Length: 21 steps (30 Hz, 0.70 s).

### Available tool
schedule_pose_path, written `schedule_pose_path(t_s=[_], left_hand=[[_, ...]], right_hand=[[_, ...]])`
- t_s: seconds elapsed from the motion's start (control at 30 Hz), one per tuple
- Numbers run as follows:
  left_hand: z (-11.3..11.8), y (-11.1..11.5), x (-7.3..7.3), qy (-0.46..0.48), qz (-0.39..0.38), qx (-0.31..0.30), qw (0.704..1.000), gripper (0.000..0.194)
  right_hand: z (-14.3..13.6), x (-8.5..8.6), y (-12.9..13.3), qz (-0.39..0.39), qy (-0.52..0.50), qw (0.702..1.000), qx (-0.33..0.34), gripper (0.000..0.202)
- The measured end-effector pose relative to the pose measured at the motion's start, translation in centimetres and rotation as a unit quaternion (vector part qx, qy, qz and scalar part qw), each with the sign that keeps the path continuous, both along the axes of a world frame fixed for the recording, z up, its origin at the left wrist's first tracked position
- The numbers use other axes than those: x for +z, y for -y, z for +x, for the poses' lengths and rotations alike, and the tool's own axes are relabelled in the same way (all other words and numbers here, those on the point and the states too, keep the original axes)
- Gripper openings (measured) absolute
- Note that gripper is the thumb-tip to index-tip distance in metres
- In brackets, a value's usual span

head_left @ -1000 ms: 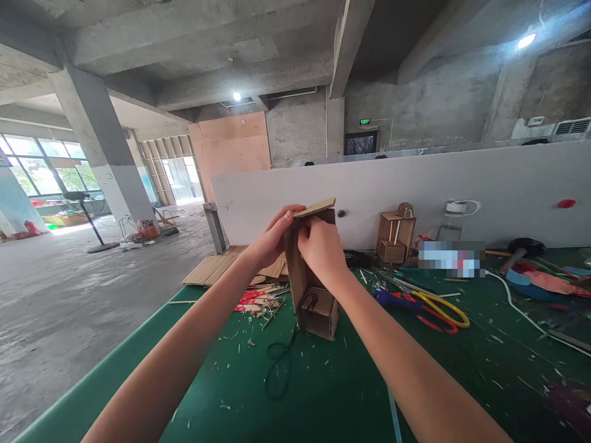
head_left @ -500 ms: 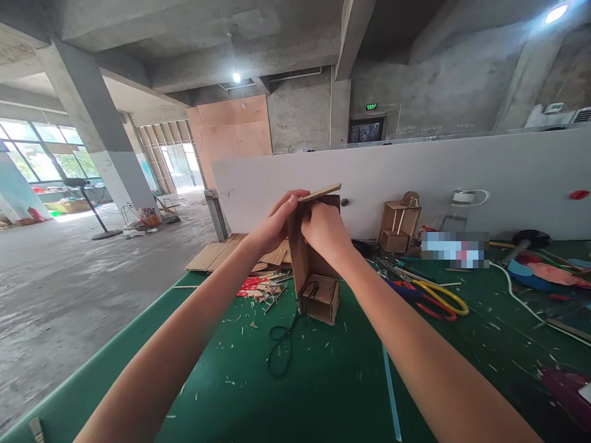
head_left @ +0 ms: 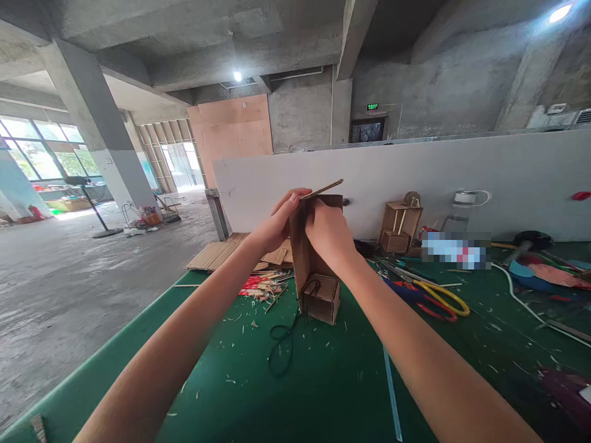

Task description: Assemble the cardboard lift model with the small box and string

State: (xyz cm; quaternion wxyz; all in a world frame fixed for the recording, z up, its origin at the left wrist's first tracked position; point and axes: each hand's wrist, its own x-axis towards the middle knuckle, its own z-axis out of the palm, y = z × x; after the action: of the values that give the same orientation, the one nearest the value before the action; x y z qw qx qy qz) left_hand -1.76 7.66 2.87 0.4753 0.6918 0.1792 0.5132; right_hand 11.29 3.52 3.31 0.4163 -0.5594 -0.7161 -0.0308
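An upright cardboard structure (head_left: 300, 261) stands on the green tabletop, with a small cardboard box (head_left: 322, 301) at its foot and a dark cord (head_left: 282, 344) trailing from it. On top, a thin cardboard strip (head_left: 325, 187) slants up to the right. My left hand (head_left: 280, 220) grips the structure's upper left edge, its thumb at the strip's left end. Curled just below that strip, my right hand (head_left: 329, 231) is closed inside the structure's upper part. Its fingertips are hidden, so what they pinch cannot be seen.
Red-marked sticks (head_left: 258, 284) and corrugated cardboard sheets (head_left: 221, 252) lie behind to the left. To the right are scissors with yellow and red handles (head_left: 446, 298), a pale blue strip (head_left: 391, 394) and a white cable (head_left: 512, 289). A similar cardboard model (head_left: 399, 224) stands by the white partition (head_left: 392, 172).
The top cardboard strip has tilted, its right end slightly higher and its face more edge-on. My right hand has shifted slightly right; my left hand keeps its grip.
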Motion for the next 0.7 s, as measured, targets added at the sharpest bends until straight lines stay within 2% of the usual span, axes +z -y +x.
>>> schedule_pose_path(t_s=[0.13,0.7], left_hand=[[-0.17,-0.43,-0.15,-0.004,0.029,0.012,1.000,0.043],[-0.18,-0.21,-0.19,0.004,0.015,0.000,1.000,0.039]], right_hand=[[-0.09,-0.15,-0.32,0.007,0.002,1.000,0.004,0.034],[-0.07,-0.70,-0.94,0.060,-0.006,0.998,0.011,0.028]])
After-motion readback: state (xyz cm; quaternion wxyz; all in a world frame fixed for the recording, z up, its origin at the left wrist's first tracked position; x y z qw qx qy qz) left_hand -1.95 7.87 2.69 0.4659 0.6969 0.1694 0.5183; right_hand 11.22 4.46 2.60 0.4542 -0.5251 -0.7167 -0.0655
